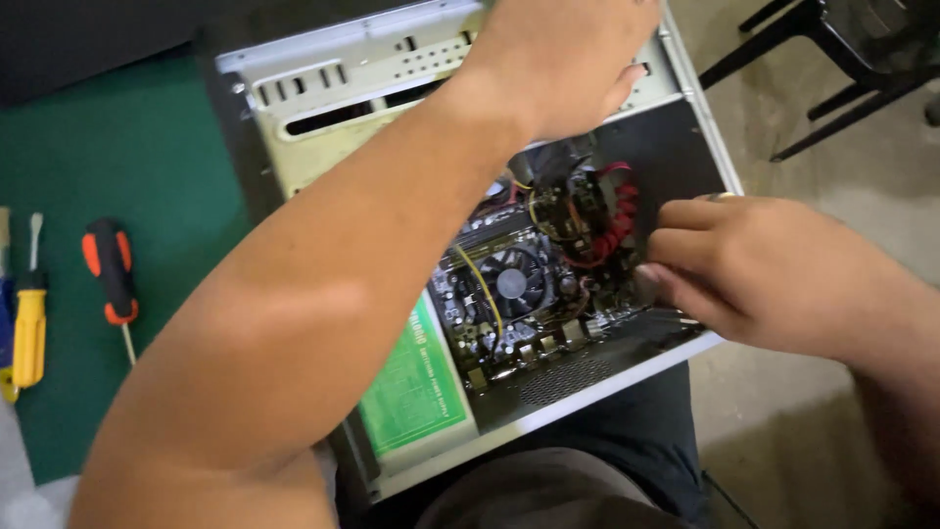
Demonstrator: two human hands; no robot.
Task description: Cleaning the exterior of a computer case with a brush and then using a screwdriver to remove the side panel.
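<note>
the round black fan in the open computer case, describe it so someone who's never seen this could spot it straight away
Start at the open grey computer case lying on its side. On the board between the green-labelled box and the red cable bundle sits the black fan, the only round part there, with a pale hub.

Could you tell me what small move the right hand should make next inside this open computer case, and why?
Probably a slow, straight pull with the right hand: its fingertips are pinched low among the red cable bundle, beside the cooling fan. The left hand presses on the computer case frame, so the case looks steadied.
</note>
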